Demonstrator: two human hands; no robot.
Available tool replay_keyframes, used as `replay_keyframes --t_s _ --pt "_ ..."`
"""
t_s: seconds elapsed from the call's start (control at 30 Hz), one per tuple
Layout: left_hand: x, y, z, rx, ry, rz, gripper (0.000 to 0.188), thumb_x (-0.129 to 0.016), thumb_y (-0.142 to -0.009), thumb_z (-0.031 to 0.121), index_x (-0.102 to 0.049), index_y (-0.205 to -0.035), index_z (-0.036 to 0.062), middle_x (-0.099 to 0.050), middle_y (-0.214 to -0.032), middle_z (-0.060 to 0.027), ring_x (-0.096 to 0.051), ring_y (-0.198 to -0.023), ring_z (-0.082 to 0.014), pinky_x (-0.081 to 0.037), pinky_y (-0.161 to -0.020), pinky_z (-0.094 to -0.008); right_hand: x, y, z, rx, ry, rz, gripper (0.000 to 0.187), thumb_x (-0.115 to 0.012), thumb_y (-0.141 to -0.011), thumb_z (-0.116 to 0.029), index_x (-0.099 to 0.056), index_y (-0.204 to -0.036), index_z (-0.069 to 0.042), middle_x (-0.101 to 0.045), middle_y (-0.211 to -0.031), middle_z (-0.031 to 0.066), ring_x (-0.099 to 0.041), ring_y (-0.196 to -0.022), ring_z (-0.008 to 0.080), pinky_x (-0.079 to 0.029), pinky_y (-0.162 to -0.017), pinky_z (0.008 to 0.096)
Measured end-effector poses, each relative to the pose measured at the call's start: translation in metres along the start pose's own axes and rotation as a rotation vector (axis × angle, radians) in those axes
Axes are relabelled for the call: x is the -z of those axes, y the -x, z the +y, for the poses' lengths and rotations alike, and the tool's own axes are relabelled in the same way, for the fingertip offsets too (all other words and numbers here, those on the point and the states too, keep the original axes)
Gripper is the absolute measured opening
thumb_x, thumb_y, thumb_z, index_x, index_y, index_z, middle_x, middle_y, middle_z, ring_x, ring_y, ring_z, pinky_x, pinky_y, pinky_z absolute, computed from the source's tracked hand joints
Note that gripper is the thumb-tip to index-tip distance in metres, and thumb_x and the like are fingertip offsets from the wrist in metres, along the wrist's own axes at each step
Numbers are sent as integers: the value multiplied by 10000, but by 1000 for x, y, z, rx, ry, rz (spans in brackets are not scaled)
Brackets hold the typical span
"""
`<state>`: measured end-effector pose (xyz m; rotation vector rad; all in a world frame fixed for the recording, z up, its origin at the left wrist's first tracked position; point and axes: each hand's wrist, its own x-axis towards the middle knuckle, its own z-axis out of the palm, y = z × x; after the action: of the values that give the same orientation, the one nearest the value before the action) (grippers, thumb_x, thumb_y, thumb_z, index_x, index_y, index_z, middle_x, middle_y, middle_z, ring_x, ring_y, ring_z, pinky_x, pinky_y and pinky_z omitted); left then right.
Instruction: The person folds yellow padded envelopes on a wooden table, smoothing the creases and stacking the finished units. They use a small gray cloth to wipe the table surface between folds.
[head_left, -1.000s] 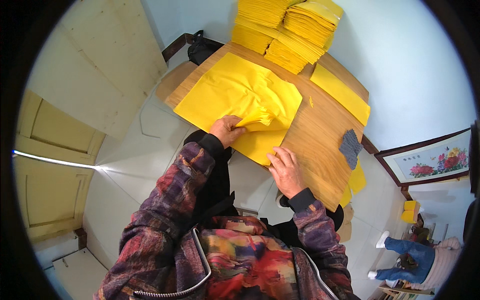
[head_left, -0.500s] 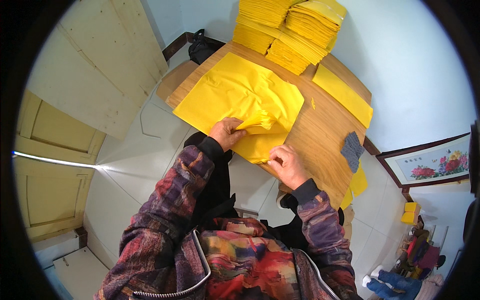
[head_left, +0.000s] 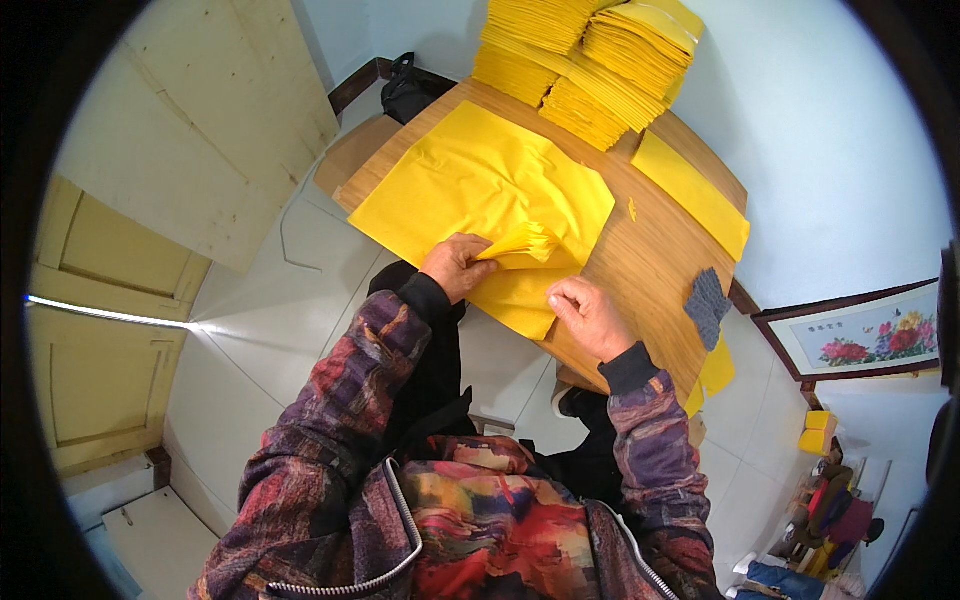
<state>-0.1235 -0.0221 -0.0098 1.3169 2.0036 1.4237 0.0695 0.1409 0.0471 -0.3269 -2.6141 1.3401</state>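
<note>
A large, creased yellow sheet (head_left: 450, 165), of cloth or paper, lies over the near left of the wooden table (head_left: 640, 270). Its near part is lifted and gathered into layered folds. My left hand (head_left: 458, 268) pinches this bunched edge between thumb and fingers at the table's near edge. Close to the sheet's near right corner is my right hand (head_left: 592, 318), its fingers curled and thumb pressed to them. Whatever they may hold is hidden. The flat corner of the sheet just left of it hangs slightly at the table edge.
Tall stacks of folded yellow sheets (head_left: 610, 70) stand at the table's far end. A yellow strip (head_left: 692, 195) lies along the right side, with a grey cloth (head_left: 707, 308) nearer. A black bag (head_left: 405, 92) sits behind the table; a framed flower picture (head_left: 870, 335) leans at right.
My right hand has moved up and to the right, off the sheet's near corner, which now lies flatter. My left hand keeps its pinch on the folds.
</note>
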Motion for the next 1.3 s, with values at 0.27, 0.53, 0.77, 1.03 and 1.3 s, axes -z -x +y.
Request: replay_keyframes --t_s 0.27,0.53,0.77,1.03,1.3 --pt "3 -1 6 52 20 -35 217 -685 -841 170 -679 -985 7 -665 -977 -151 -596 -936 -330 -487 -838 -369 3 -15 -20 -45 16 127 149 -572 -922 -125 -577 -880 17 -567 -735 94 -540 -692 154 -445 -644 291" --pt "8 4 10 -51 63 -49 219 -688 -839 166 -673 -966 -11 -656 -915 -175 -597 -916 -348 -483 -841 -376 -7 -41 -26 -19 60 292 150 -573 -926 -125 -548 -864 10 -532 -694 78 -516 -636 142 -429 -589 282" --pt "5 0 6 132 109 -50 197 -671 -846 97 -658 -1015 -3 -642 -922 -141 -610 -867 -261 -491 -785 -332 -8 -5 -21 -17 158 441 160 -627 -860 -93 -597 -986 0 -611 -957 141 -591 -830 285 -484 -726 360" --pt "6 1 3 104 94 -77 181 -650 -885 103 -647 -1022 -15 -636 -936 -94 -603 -836 -185 -489 -757 -296 -43 54 -8 128 616 172 375 -721 -759 -121 -624 -1114 -52 -558 -1183 107 -500 -1094 320 -430 -934 421" --pt "5 1 2 143 163 -87 175 -651 -882 87 -643 -1016 -25 -637 -931 -86 -603 -844 -174 -489 -756 -293 -38 42 1 130 469 185 180 -704 -754 -72 -668 -929 -53 -595 -1075 91 -537 -987 302 -451 -860 407"
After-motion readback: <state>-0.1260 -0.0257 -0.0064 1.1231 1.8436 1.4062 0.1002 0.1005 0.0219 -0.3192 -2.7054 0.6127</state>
